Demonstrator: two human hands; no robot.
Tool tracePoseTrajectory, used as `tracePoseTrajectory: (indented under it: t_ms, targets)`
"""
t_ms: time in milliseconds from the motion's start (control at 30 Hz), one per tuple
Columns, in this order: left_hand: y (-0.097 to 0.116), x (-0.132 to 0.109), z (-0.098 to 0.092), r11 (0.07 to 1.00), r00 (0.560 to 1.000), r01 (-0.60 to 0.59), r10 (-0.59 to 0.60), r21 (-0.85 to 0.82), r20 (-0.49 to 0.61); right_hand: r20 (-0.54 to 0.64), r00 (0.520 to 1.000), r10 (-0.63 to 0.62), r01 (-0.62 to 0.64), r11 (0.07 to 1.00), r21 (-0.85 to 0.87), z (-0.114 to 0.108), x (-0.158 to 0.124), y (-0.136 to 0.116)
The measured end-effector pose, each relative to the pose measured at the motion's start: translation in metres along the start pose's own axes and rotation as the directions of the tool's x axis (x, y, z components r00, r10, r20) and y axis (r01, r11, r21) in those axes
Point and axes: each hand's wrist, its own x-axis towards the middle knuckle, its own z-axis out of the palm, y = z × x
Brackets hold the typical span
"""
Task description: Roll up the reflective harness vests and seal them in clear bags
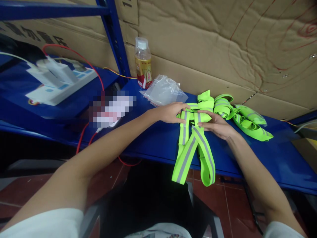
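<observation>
Between my two hands is a neon-yellow reflective strap harness with grey stripes, its loops hanging over the front edge of the blue table. My left hand grips its upper left part, fingers closed around the band. On the other side, my right hand pinches the upper right part between thumb and fingers. Just behind the hands lie rolled reflective straps of the same colour. More bundled straps lie to the right, one seemingly in clear plastic.
Clear plastic bags lie behind my left hand, beside a bottle with a gold and red label. A white power strip with plugs and a red cable occupy the left. Cardboard stands along the back, next to a blue metal frame.
</observation>
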Motion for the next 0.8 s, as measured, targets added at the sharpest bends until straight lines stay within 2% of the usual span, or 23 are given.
tracePoseTrajectory:
  t_ms: [67, 167, 267, 300, 367, 433, 533, 667, 800]
  targets:
    - [-0.001, -0.001, 0.0, 0.997, 1.0, -0.016, 0.016, 0.072, 0.007, -0.023, 0.999, -0.041, 0.04, 0.999, -0.033, 0.0, -0.001, -0.002]
    - [0.001, -0.001, -0.001, 0.989, 0.999, -0.048, 0.046, 0.141, 0.018, -0.071, 0.991, -0.114, 0.1, 0.981, -0.167, -0.01, -0.006, -0.01]
    - [0.004, 0.0, -0.001, 0.982, 0.998, -0.061, 0.056, 0.178, 0.032, -0.097, 0.994, -0.058, 0.027, 0.956, -0.293, -0.027, -0.014, -0.019]
    - [0.004, 0.0, -0.001, 0.981, 0.998, -0.05, 0.044, 0.188, 0.037, -0.07, 0.998, 0.002, -0.026, 0.94, -0.341, -0.032, -0.017, -0.021]
    - [0.006, 0.001, 0.001, 0.979, 0.999, -0.015, 0.007, 0.204, 0.04, 0.056, 0.987, 0.151, -0.111, 0.891, -0.44, -0.037, -0.02, -0.024]
    - [0.006, 0.002, 0.003, 0.977, 0.999, 0.007, -0.014, 0.213, 0.03, 0.219, 0.942, 0.253, -0.12, 0.867, -0.484, -0.034, -0.023, -0.025]
    - [0.005, 0.002, 0.004, 0.975, 1.0, 0.005, -0.006, 0.22, 0.007, 0.363, 0.9, 0.241, -0.075, 0.907, -0.415, -0.019, -0.023, -0.025]
    - [0.005, 0.0, 0.002, 0.978, 1.0, 0.022, -0.021, 0.21, -0.006, 0.403, 0.888, 0.222, -0.084, 0.939, -0.332, 0.002, -0.023, -0.023]
    - [0.005, -0.002, 0.0, 0.982, 0.999, 0.046, -0.049, 0.183, 0.012, 0.375, 0.906, 0.196, -0.026, 0.91, -0.414, 0.002, -0.025, -0.024]
